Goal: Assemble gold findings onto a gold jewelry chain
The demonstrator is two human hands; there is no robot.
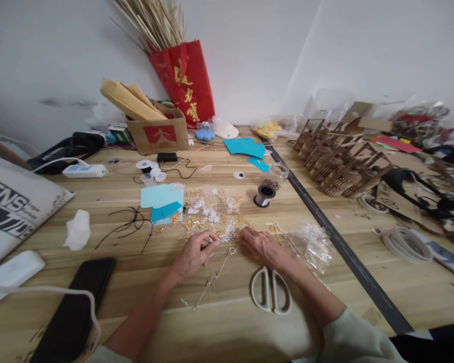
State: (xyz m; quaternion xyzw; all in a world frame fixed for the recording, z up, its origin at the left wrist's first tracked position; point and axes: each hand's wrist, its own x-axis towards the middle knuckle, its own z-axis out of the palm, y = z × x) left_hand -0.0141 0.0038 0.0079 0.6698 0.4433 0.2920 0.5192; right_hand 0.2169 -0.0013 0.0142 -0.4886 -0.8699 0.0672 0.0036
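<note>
My left hand [196,252] is closed in a pinch left of centre, its thumb and forefinger together on something too small to make out. A chain with small beads [208,284] lies on the table just below it, a ring at its upper end. My right hand [259,244] rests palm down at the right edge of the silver beads [229,231], its fingertips bent under and hidden. Gold beads [191,223] and small clear bags lie beyond both hands. Scissors with pale handles [271,291] lie below my right hand, their blades hidden under my right wrist.
A wire spool [264,195] stands beyond my right hand. Clear bags [316,247] and another chain [293,245] lie to the right. Blue sheets [162,197] and black cords [126,225] are at left, a black phone [75,307] nearer. Wooden lantern-like frames [336,161] stand at back right.
</note>
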